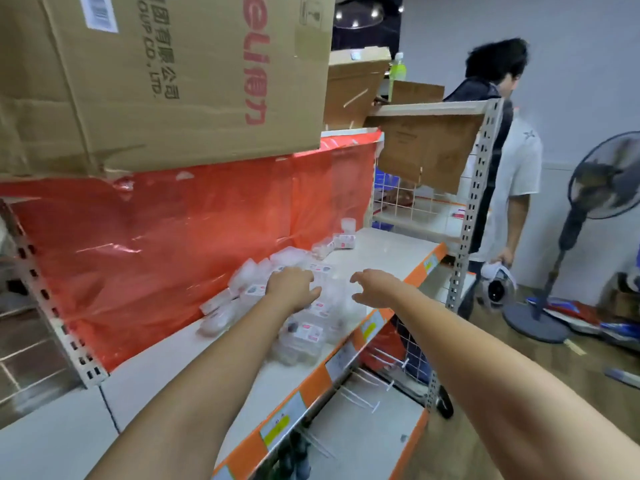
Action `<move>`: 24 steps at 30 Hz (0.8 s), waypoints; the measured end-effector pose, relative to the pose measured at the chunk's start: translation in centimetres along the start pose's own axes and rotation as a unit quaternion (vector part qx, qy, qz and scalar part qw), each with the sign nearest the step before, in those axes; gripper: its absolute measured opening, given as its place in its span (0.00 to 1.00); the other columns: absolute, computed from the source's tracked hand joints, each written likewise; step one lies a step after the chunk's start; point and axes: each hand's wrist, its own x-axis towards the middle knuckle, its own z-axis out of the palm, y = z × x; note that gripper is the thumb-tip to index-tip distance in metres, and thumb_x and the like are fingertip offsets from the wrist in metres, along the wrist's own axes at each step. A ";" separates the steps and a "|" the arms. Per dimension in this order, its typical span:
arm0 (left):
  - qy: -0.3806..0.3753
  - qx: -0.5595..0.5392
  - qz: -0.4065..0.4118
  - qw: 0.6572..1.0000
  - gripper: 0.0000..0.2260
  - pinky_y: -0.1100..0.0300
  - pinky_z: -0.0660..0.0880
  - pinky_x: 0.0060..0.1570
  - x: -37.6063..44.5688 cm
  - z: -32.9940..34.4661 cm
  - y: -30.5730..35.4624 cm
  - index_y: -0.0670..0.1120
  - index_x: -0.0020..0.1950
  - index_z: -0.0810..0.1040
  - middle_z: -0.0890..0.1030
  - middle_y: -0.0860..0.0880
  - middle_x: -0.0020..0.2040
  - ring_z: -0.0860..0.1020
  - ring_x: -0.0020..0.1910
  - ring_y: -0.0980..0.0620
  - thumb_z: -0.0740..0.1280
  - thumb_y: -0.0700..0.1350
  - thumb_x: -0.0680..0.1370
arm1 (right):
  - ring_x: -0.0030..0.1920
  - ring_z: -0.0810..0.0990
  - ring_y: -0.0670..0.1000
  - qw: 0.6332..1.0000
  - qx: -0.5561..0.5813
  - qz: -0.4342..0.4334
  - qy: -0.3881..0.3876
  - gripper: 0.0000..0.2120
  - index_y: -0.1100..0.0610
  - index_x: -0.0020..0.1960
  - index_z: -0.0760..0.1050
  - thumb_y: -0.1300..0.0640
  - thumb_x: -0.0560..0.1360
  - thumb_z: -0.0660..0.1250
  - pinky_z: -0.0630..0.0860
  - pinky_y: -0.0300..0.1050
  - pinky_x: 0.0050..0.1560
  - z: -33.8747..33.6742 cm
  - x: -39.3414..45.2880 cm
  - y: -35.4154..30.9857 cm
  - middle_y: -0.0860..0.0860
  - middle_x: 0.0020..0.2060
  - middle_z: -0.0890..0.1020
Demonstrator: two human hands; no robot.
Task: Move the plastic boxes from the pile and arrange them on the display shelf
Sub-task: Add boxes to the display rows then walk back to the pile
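Note:
A pile of small clear plastic boxes (pixel 304 327) with white and red labels lies on the white display shelf (pixel 388 251), against the red plastic backing. My left hand (pixel 292 289) rests palm down on top of the pile, fingers spread over the boxes. To its right, just above the clear boxes, my right hand (pixel 372 287) hovers with curled, parted fingers and nothing in its grasp. A few more boxes (pixel 341 240) sit apart, farther back on the shelf.
A large cardboard carton (pixel 166 77) overhangs the shelf from above. The shelf's front edge (pixel 377 323) is orange with price tags. White hooks (pixel 377 382) stick out below. A person (pixel 512 174) stands at the right beside a standing fan (pixel 602 181).

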 end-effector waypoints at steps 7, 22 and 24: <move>-0.017 -0.027 -0.174 0.984 0.22 0.51 0.69 0.60 3.3 1.2 -3.9 0.51 0.70 0.69 0.72 0.47 0.68 0.70 0.66 0.45 0.58 0.59 0.79 | 0.69 0.67 0.57 0.990 -0.003 -0.134 -0.040 0.27 0.54 0.73 0.62 0.48 0.77 0.63 0.65 0.47 0.65 0.3 9.1 0.4 0.55 0.70 0.66; -0.033 -0.188 -0.341 0.920 0.30 0.54 0.62 0.69 0.8 3.8 -5.5 0.50 0.77 0.59 0.63 0.46 0.75 0.63 0.72 0.45 0.59 0.60 0.77 | 0.66 0.70 0.54 0.959 0.123 -0.250 -0.059 0.24 0.55 0.70 0.66 0.45 0.78 0.61 0.65 0.45 0.65 4.1 12.7 2.8 0.54 0.71 0.64; -0.056 -0.193 -0.340 0.919 0.28 0.53 0.62 0.70 0.7 3.5 -5.3 0.51 0.77 0.57 0.61 0.45 0.76 0.62 0.73 0.44 0.58 0.56 0.79 | 0.69 0.67 0.54 0.954 0.122 -0.264 -0.073 0.20 0.55 0.71 0.65 0.51 0.81 0.57 0.61 0.45 0.68 3.9 12.9 3.4 0.54 0.72 0.63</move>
